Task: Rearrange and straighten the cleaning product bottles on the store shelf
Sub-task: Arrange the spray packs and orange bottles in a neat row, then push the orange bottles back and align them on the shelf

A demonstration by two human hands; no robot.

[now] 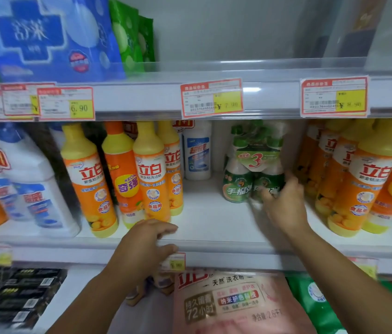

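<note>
Head view showed the right hand (pixel 284 201) reaching, arm extended, to a shrink-wrapped pack of green-and-white plastic bottles (pixel 250 174) standing upright on the white middle shelf (pixel 214 220). Its thumb and fingers curled round the pack's lower right corner. The left hand (pixel 150 239) rested on the shelf's front edge, fingers loosely bent and holding nothing, just before a row of upright orange-and-yellow dish-soap bottles (pixel 151 172). A white bottle with a blue label (pixel 197 150) stood behind.
</note>
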